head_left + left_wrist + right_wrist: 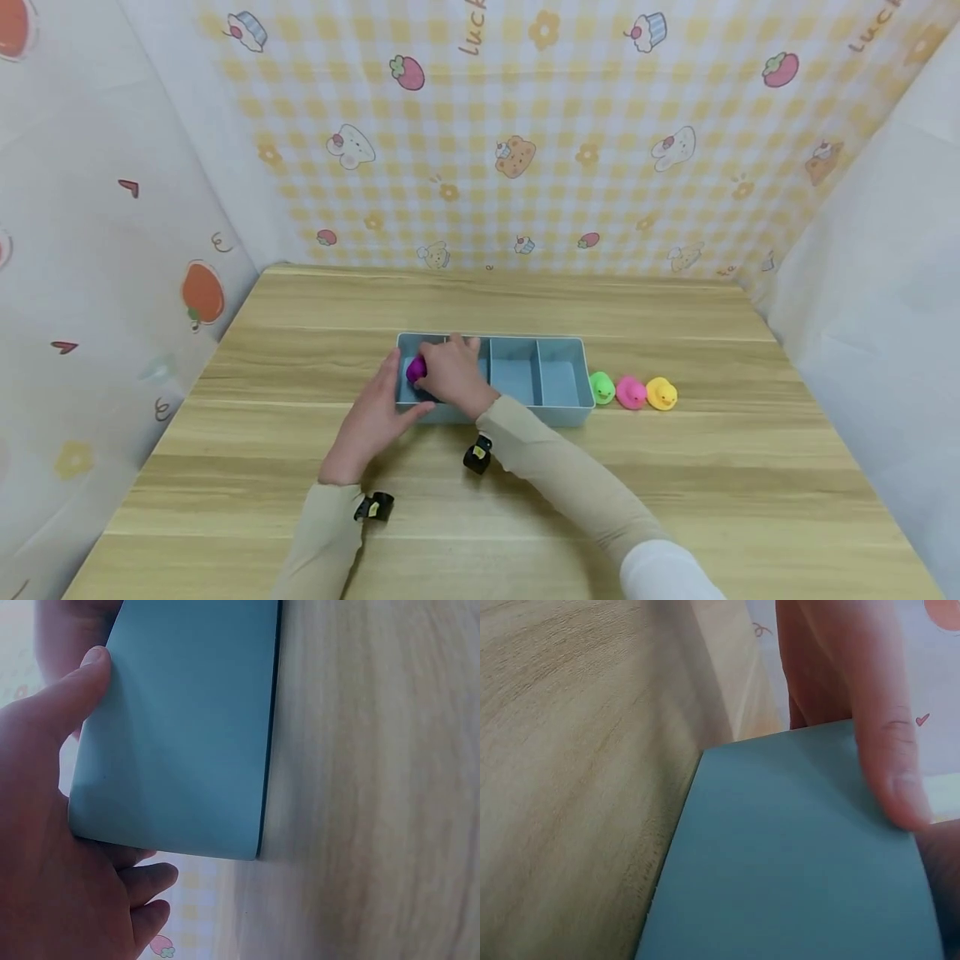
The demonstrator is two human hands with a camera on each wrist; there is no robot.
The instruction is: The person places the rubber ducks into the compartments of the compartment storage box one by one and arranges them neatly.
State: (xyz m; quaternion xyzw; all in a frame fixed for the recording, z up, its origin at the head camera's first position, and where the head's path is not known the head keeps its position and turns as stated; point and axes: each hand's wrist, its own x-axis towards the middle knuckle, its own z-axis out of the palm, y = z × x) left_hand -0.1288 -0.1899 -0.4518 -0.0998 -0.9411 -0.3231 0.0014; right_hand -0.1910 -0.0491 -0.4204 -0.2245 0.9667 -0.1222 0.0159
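Observation:
A blue-grey tray (570,416) with a row of compartments lies on the table. Its left end is gripped by the left hand (367,425), thumb on the front wall and fingers along the end wall. The left wrist view shows this hand (52,847) around the corner of the tray (180,735). Inside the leftmost compartment, the right hand (456,375) pinches a small purple toy (416,370), partly covered by the fingers. In the right wrist view the tray wall (795,847) and the left hand's thumb (889,750) fill much of the picture.
Right of the tray stand a green duck (602,388), a pink duck (632,392) and a yellow duck (662,393) in a row, the green one close against the tray's end. Behind the wooden table (480,525) hangs a yellow checked cloth (570,183).

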